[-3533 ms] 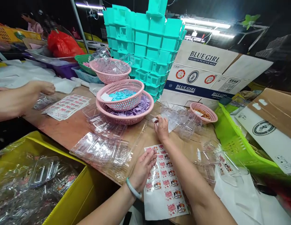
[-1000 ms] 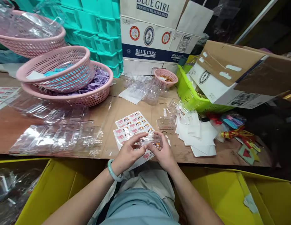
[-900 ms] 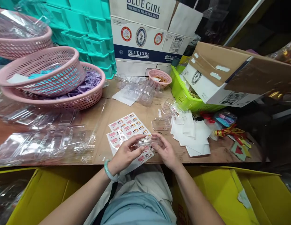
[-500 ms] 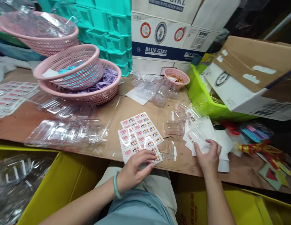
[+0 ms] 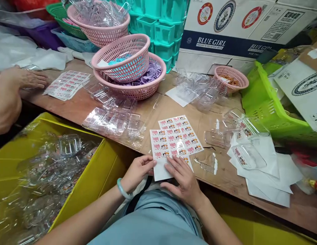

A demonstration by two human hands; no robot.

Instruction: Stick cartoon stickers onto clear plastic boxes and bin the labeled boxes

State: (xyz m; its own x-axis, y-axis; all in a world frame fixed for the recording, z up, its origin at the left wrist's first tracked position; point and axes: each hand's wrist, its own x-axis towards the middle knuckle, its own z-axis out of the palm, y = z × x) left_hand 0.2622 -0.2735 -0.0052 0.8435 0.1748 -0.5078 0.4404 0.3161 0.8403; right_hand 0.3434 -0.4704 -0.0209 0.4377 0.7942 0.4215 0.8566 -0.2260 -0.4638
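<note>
The sheet (image 5: 158, 144) of stickers, with pink letters and small animals, lies at the near edge of the counter (image 5: 65, 106), between the two hands of the person. The left hand (image 5: 139, 170), with a pale bracelet (image 5: 122, 191) on its wrist, is narrow: thumb and fingertips are close together at the left edge of the sheet, but I cannot tell if they pinch it. The right hand (image 5: 182, 178) is wide, and its fingers rest on the lower part of the sheet, with nothing in the grasp. A second sheet (image 5: 195, 144) lies partly under the first one, at its right side. Farther right, a clear box (image 5: 247, 157) which carries a sticker lies on white papers (image 5: 281, 175). To the left, a row of clear boxes (image 5: 109, 121) lies near the counter's edge, and below it the yellow bin (image 5: 89, 173) contains many more boxes. Behind the row, a pink basket (image 5: 121, 73) with blue pieces sits tilted on a larger basket (image 5: 138, 93) with purple pieces (image 5: 153, 72). At the far left, a co-worker's hand (image 5: 25, 77) is beside other sheets (image 5: 67, 85) of stickers.
</note>
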